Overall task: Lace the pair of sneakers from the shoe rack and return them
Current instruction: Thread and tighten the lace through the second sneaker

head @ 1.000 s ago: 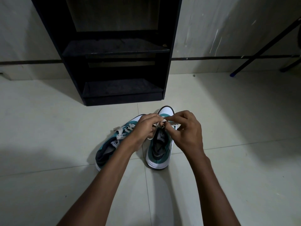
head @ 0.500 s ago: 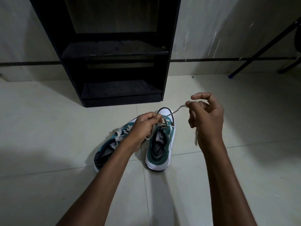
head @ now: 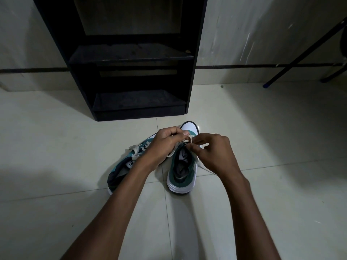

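Observation:
Two teal and white sneakers sit on the tiled floor in front of the black shoe rack (head: 189,87). The right sneaker (head: 183,171) points away from me, heel toward me. Over its front eyelets my left hand (head: 165,145) pinches a loop of the white lace (head: 188,139), and my right hand (head: 216,154) pinches the lace beside it, fingertips nearly touching. A lace end trails down past the shoe's right side. The left sneaker (head: 124,166) lies angled to the left, partly hidden by my left forearm, its white laces showing.
The rack's two lower shelves (head: 139,102) hold nothing visible. A dark slanted pole (head: 300,51) with a blue foot leans against the wall at the right. Pale floor tiles stretch on both sides of the shoes.
My right hand, which had pulled the lace out and up to the right, has come back down to the shoe's front beside my left hand. The sneakers stayed in place.

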